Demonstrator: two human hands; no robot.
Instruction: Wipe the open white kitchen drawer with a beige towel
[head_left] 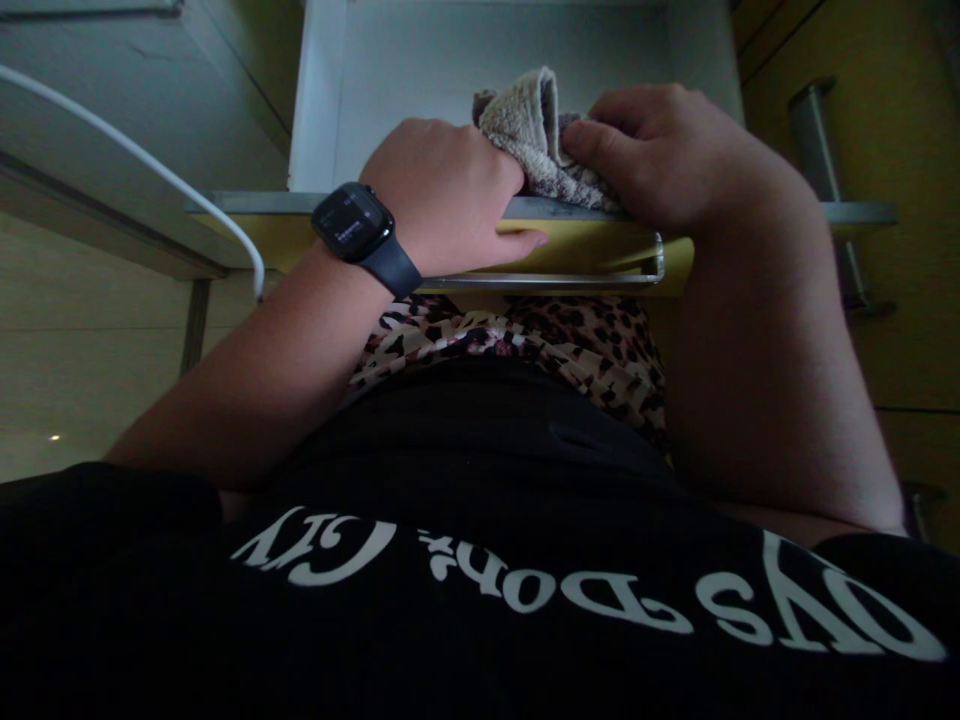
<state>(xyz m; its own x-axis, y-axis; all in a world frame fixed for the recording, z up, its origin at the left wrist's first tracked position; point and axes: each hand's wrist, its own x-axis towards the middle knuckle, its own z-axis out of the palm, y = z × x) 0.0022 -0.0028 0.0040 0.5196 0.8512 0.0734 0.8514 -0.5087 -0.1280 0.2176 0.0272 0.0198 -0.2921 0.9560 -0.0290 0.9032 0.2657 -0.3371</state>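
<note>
A grey-brown terry cloth (525, 130) is bunched up at the front edge of a pulled-out drawer (420, 70). My right hand (652, 150) grips the cloth's right side, with the thumb pressed on its folds and the other fingers largely out of sight. Just left of the cloth, my left hand (446, 190) curls over the top edge of the drawer front (592, 245), its thumb pointing right along the yellow outer face. The left fingertips are hidden, and the knuckles touch the cloth. A black watch (352, 222) is on the left wrist.
A metal bar handle (555, 283) runs across the drawer front, close to my patterned clothing (510, 335). At the left a white cable (142, 155) hangs in a curve. Yellow cabinet fronts with another metal handle (817, 140) stand at the right.
</note>
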